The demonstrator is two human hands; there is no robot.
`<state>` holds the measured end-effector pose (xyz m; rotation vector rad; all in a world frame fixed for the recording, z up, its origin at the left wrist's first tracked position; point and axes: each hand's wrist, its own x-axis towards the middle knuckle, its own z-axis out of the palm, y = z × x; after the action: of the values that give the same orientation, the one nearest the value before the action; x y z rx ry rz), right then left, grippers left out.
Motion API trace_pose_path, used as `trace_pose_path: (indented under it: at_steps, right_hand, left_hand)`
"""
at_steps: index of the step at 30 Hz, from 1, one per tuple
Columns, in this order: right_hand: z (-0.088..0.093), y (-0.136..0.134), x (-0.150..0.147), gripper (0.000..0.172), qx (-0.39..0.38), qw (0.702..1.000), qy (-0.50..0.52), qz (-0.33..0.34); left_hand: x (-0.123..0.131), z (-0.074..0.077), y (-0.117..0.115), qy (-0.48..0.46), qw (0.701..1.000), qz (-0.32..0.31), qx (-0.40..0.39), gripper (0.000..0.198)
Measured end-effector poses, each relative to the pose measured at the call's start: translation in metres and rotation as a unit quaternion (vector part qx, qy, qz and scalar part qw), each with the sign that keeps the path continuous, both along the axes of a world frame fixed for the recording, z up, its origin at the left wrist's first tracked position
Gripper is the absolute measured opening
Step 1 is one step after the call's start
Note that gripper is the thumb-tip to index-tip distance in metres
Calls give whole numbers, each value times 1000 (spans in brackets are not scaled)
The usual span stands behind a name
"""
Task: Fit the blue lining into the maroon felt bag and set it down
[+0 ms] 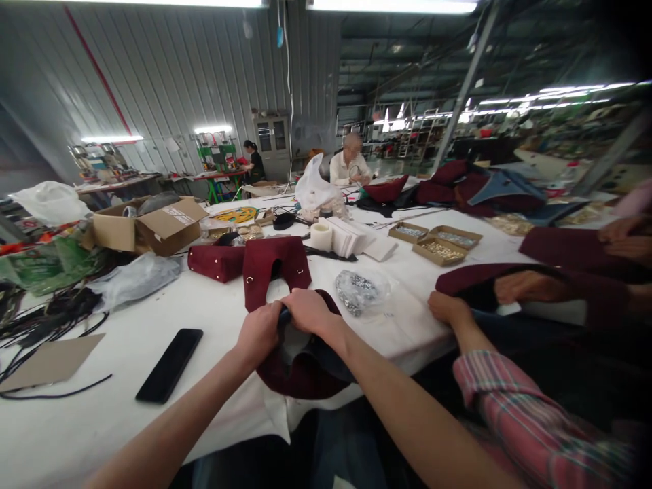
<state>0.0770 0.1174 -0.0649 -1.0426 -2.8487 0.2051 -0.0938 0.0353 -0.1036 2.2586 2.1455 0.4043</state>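
Note:
A dark red fabric bag (298,370) with a grey lining lies at the near edge of the white table (219,312). My left hand (259,331) and my right hand (309,311) are both closed on its top edge, side by side, fingers curled into the opening. Just beyond them a second dark red bag piece (275,265) with a U-shaped cut lies flat, and a third red piece (216,261) sits to its left.
A black phone (170,364) lies at my left. A cardboard sheet (51,360), black cords (45,316), an open carton (147,227), a bag of metal fittings (359,288) and trays of hardware (441,243) sit around. A co-worker's hand (448,309) in a plaid sleeve works at my right.

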Motion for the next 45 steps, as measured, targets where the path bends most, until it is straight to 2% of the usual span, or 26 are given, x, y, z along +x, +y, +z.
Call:
trace_pose_path:
  at_steps: [6, 10, 18, 21, 23, 25, 27, 30, 34, 38, 42, 45]
  right_hand:
    - [-5, -4, 7, 27, 28, 996, 76, 25]
    - [-9, -12, 11, 24, 44, 995, 84, 30]
    - [-3, -30, 16, 18, 59, 996, 68, 19]
    - [-6, -37, 20, 16, 63, 995, 78, 7]
    - [-10, -47, 27, 18, 71, 991, 112, 8]
    - [-13, -61, 37, 18, 89, 983, 163, 9]
    - [-14, -78, 51, 13, 115, 968, 223, 8]
    - [-15, -103, 72, 14, 161, 939, 306, 3]
    - [-18, -123, 88, 15, 223, 908, 354, 4]
    - [-23, -133, 97, 21, 252, 893, 374, -2]
    - [-22, -144, 108, 30, 238, 884, 403, 9]
    - [-20, -153, 113, 38, 228, 887, 401, 23]
  left_hand:
    - [11, 15, -18, 16, 1000, 1, 13, 25]
    - [15, 20, -31, -11, 1000, 6, 8, 28]
    - [23, 25, -51, -44, 999, 21, -18, 24]
    - [24, 41, -70, -108, 993, 26, -50, 27]
    - [20, 58, -87, -168, 983, 19, -74, 43]
    - [13, 73, -104, -251, 963, -24, -92, 49]
    - [4, 81, -116, -350, 930, -66, -95, 50]
    - [-2, 79, -127, -415, 901, -81, -97, 55]
    - [9, 67, -134, -393, 907, -126, -89, 42]
    - [19, 66, -142, -382, 911, -130, -87, 34]
    - [20, 69, -149, -343, 920, -169, -86, 53]
    - [22, 67, -148, -331, 916, -218, -56, 55]
